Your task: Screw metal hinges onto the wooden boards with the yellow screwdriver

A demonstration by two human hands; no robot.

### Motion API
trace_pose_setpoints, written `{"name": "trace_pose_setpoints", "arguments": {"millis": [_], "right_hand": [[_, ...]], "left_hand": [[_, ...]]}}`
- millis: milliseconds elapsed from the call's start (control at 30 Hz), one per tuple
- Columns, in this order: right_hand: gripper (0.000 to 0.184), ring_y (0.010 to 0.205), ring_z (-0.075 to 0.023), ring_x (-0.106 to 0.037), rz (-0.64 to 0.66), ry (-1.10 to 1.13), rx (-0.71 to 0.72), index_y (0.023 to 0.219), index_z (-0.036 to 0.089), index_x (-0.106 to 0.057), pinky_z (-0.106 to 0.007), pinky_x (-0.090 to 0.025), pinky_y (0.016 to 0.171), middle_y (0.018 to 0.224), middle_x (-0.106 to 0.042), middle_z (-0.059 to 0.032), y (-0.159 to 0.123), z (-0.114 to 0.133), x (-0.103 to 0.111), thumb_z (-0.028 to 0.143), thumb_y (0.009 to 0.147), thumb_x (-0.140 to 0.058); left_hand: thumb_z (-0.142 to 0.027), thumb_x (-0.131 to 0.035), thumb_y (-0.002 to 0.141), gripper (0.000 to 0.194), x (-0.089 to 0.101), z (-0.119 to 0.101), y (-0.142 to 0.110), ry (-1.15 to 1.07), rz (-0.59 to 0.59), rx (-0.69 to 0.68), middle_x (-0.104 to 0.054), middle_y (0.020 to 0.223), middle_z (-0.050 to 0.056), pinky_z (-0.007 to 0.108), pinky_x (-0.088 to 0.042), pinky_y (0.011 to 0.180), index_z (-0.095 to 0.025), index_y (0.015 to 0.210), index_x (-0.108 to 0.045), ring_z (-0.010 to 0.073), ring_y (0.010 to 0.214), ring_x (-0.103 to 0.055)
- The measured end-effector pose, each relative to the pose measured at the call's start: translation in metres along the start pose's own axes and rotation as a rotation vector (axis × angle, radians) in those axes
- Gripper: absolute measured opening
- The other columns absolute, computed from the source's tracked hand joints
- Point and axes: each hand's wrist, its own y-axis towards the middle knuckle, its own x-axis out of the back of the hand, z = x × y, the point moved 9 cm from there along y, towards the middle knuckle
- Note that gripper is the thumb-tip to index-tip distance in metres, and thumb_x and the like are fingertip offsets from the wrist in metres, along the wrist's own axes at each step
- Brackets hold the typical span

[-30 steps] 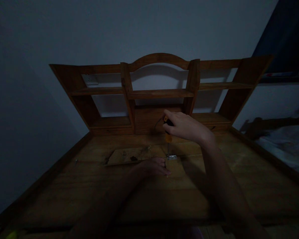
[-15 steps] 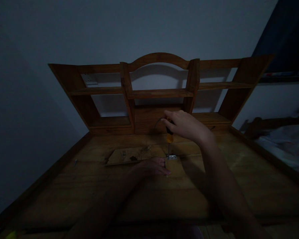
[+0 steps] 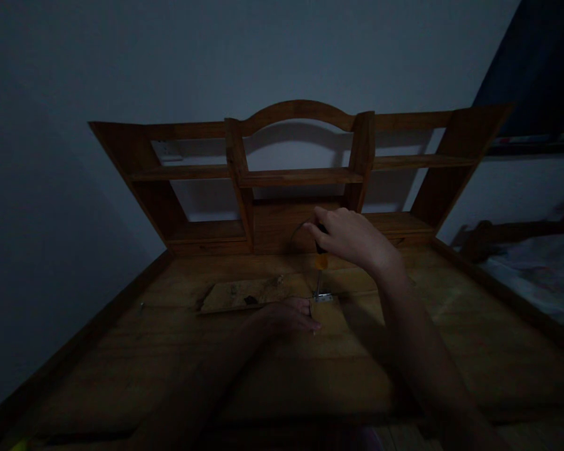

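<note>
In the head view my right hand (image 3: 350, 238) is wrapped round the top of a screwdriver (image 3: 321, 261) with a yellow and black handle. Its shaft points down, and the tip meets a small metal hinge (image 3: 323, 297). That hinge lies along the far edge of a small wooden piece (image 3: 324, 310) on the desk. My left hand (image 3: 294, 313) grips this piece at its left edge, thumb nearer me and fingers farther off. The screw head under the tip is too small and dark to make out.
A rough, stained wooden board (image 3: 239, 295) lies left of the hinge. Farther left is a small screw-like metal piece (image 3: 141, 305) on the wooden desktop (image 3: 145, 357). A wooden shelf unit (image 3: 301, 180) stands at the back against the wall. The light is dim.
My right hand has turned slightly on the screwdriver handle, and less of its black part shows. The tip remains at the hinge, and my left hand stays in place.
</note>
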Motion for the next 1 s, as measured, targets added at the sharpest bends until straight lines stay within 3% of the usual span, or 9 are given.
{"name": "trace_pose_setpoints", "arguments": {"millis": [233, 433, 633, 800, 900, 1000], "right_hand": [[0.020, 0.093, -0.0256, -0.066, 0.034, 0.104, 0.118, 0.098, 0.017, -0.056, -0.033, -0.041, 0.075, 0.102, -0.070, -0.0123, 0.000, 0.008, -0.003, 0.033, 0.092, -0.045], [0.033, 0.086, -0.0304, -0.068, -0.004, -0.017, -0.029, 0.105, 0.017, -0.056, -0.036, -0.040, 0.070, 0.093, -0.071, -0.0140, -0.001, 0.000, 0.001, 0.039, 0.098, -0.033], [0.024, 0.100, -0.0275, -0.065, 0.048, 0.128, 0.098, 0.110, 0.016, -0.052, -0.034, -0.041, 0.080, 0.109, -0.069, -0.0140, 0.001, 0.007, -0.008, 0.032, 0.096, -0.040], [0.033, 0.091, -0.0276, -0.067, 0.015, 0.076, 0.056, 0.117, 0.019, -0.052, -0.034, -0.041, 0.074, 0.096, -0.070, -0.0106, 0.000, 0.006, -0.008, 0.044, 0.101, -0.038], [0.033, 0.094, -0.0276, -0.066, -0.007, 0.067, 0.071, 0.113, 0.020, -0.055, -0.034, -0.042, 0.077, 0.100, -0.069, -0.0107, 0.000, 0.008, -0.004, 0.046, 0.099, -0.041], [0.020, 0.098, -0.0239, -0.063, -0.008, 0.131, 0.157, 0.102, 0.019, -0.057, -0.032, -0.041, 0.083, 0.108, -0.067, -0.0098, 0.000, 0.014, 0.000, 0.034, 0.094, -0.046]], "left_hand": [[-0.014, -0.083, 0.068, 0.055, -0.004, -0.003, -0.004, 0.010, 0.033, 0.002, -0.070, 0.123, 0.014, 0.047, -0.037, 0.112, -0.014, 0.120, -0.067, 0.0311, 0.122, -0.062], [-0.014, -0.084, 0.065, 0.057, -0.008, -0.005, -0.003, -0.008, 0.045, -0.009, -0.069, 0.125, 0.012, 0.046, -0.038, 0.113, -0.016, 0.120, -0.067, 0.0305, 0.123, -0.062], [-0.015, -0.084, 0.068, 0.051, -0.010, -0.004, -0.004, -0.021, 0.062, -0.004, -0.071, 0.120, 0.013, 0.046, -0.038, 0.113, -0.016, 0.116, -0.069, 0.0296, 0.120, -0.064], [-0.016, -0.086, 0.066, 0.056, -0.007, -0.003, -0.004, -0.021, 0.043, 0.013, -0.070, 0.123, 0.013, 0.046, -0.039, 0.111, -0.016, 0.118, -0.068, 0.0300, 0.120, -0.063], [-0.017, -0.088, 0.064, 0.058, -0.007, -0.003, -0.004, -0.026, 0.043, 0.013, -0.070, 0.122, 0.014, 0.044, -0.041, 0.109, -0.016, 0.118, -0.068, 0.0303, 0.119, -0.064], [-0.017, -0.088, 0.064, 0.056, -0.006, -0.003, -0.003, -0.025, 0.048, 0.001, -0.070, 0.121, 0.014, 0.043, -0.043, 0.106, -0.016, 0.117, -0.068, 0.0294, 0.117, -0.065]]}}
